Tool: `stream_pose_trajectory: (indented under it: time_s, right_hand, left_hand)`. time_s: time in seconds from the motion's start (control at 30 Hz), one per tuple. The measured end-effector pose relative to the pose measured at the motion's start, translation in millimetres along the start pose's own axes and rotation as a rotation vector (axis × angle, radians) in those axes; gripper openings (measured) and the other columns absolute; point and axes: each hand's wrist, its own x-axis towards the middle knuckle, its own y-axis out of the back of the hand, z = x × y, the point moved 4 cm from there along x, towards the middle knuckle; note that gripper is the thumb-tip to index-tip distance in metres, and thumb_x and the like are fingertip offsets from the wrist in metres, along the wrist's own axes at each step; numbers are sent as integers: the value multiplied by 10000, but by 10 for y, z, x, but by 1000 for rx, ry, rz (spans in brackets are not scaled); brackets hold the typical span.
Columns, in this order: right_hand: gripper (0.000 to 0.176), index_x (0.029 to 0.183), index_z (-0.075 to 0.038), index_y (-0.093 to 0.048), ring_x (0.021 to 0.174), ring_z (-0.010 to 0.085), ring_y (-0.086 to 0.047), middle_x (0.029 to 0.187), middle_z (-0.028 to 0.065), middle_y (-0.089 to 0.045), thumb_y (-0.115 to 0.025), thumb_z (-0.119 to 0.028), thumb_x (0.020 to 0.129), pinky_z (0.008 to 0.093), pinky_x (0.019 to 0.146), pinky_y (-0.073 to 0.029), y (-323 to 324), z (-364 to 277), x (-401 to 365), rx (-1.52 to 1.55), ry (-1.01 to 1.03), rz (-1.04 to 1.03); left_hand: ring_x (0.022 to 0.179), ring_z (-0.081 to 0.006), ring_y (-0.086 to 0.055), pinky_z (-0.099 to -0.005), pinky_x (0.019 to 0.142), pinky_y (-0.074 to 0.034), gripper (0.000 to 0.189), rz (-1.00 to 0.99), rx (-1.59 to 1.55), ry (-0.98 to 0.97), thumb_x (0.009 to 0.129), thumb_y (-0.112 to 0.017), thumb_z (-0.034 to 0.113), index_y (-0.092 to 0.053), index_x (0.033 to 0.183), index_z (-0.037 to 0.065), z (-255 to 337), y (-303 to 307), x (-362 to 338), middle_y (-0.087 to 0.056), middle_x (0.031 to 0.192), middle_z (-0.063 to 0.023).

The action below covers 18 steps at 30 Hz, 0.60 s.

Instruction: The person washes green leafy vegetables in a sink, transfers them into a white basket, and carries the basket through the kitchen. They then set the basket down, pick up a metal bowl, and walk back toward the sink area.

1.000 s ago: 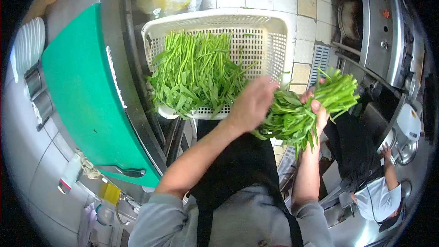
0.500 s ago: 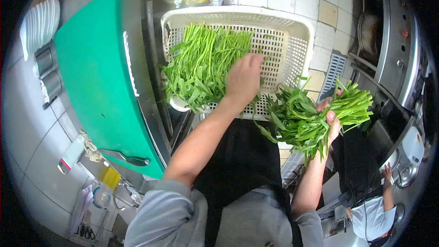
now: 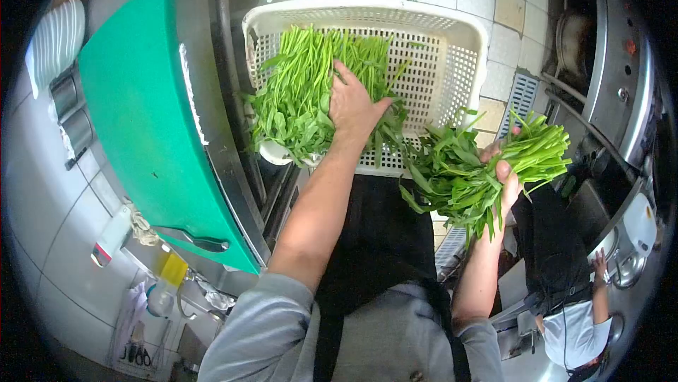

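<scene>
A white slotted basket [image 3: 438,50] holds a pile of long-stemmed leafy greens [image 3: 300,85]. My left hand [image 3: 351,105] reaches into the basket and rests on that pile, fingers spread over the stems and curling into them. To the right, outside the basket, my right hand [image 3: 505,180] grips a thick bunch of the same greens [image 3: 480,173], cut stem ends pointing up and right, leaves hanging down and left.
A green cutting board [image 3: 148,120] lies on the steel counter at left, with a knife [image 3: 194,242] near its lower end. White plates [image 3: 55,43] and steel cups [image 3: 70,110] stand far left. Another person [image 3: 579,304] works at lower right. Tiled floor lies behind the basket.
My left hand has gone from the bunch in my right hand over to the basket and come down on the pile of greens. The right hand stays closed on its bunch.
</scene>
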Motion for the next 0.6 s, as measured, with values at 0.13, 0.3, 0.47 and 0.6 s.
stream_pose_trajectory:
  time_s: [0.13,0.3,0.47,0.6]
  right_hand:
    - [756,1408,-21,-432,790,206,-607,916,63,-602,-836,-169,786,363,708,-497,28,40,-16,-14,1,21]
    - [771,1385,-4,-450,780,217,-623,943,82,-620,-854,-214,763,348,708,-514,90,11,-17,-90,-34,76]
    - [739,1382,14,-462,773,186,-610,916,67,-612,-806,-256,787,322,718,-493,192,91,-48,-215,-85,107]
    - [690,1340,-10,-501,788,189,-618,971,72,-616,-807,-179,746,320,713,-540,265,189,-86,-166,-110,164]
  left_hand:
    - [1240,-418,-535,-467,1034,-471,1131,75,-39,-100,715,-866,318,-163,1506,-78,-104,-90,72,-436,1420,-317]
    - [1100,-415,-627,-437,979,-527,840,49,-294,-136,766,-772,78,-312,1452,-71,-176,202,130,-597,1218,-303]
    - [1163,-402,-536,-485,1016,-461,795,38,-315,-270,776,-744,33,-334,1451,-52,156,259,-245,-499,1280,-219]
    - [1274,-416,-458,-448,1109,-392,868,48,-215,-352,793,-770,75,-267,1489,-50,376,-11,-225,-443,1353,-269]
